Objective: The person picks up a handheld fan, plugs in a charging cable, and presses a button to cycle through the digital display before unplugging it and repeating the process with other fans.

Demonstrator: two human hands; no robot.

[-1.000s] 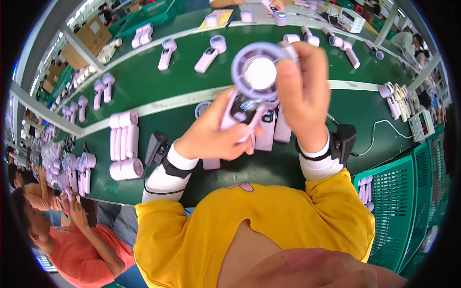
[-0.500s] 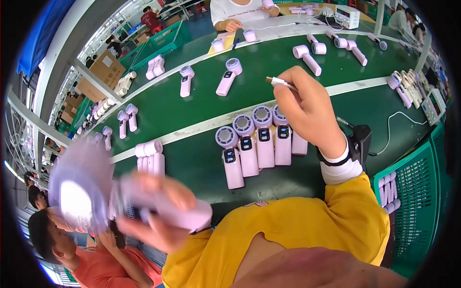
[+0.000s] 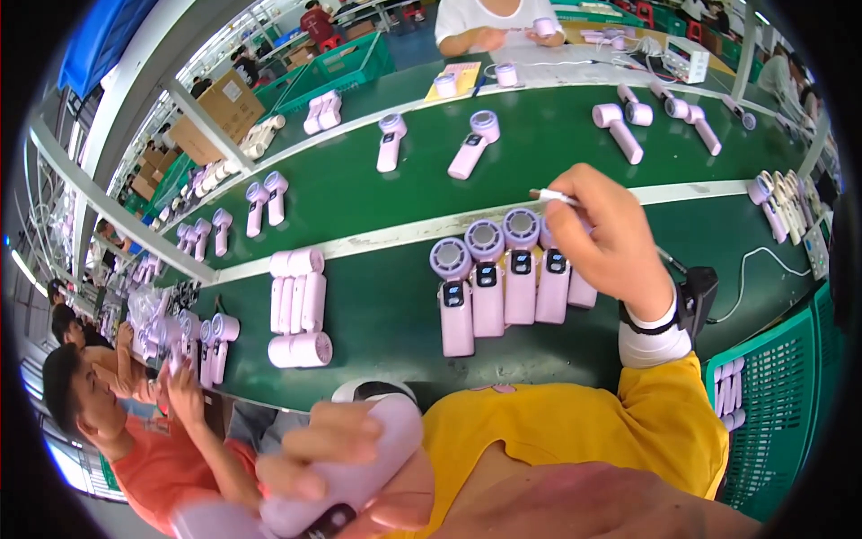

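At the lower edge my left hand (image 3: 328, 445) is wrapped round a lilac handheld fan (image 3: 393, 438), close to my body. Its handle points up and right; its head runs partly out of the picture at the bottom. My right hand (image 3: 615, 242) pinches the white plug of a cable (image 3: 558, 197) between thumb and fingers, above the bench. Below and left of that hand, several lilac fans lie side by side in a row (image 3: 456, 319), heads away from me, small dark displays facing up. The hand hides part of the rightmost fans.
Stacked lilac fans (image 3: 299, 301) lie left on the green bench (image 3: 386, 337). Beyond a pale rail (image 3: 368, 235), more fans lie on the green belt (image 3: 332, 184). A green crate (image 3: 772, 404) stands at right. A co-worker in orange (image 3: 148, 458) sits left; another person in white (image 3: 498, 22) works opposite.
My left hand has brought the fan down and right, from the left side to the lower edge near my body. The whole view has shifted; my right hand keeps the plug above the fan row.
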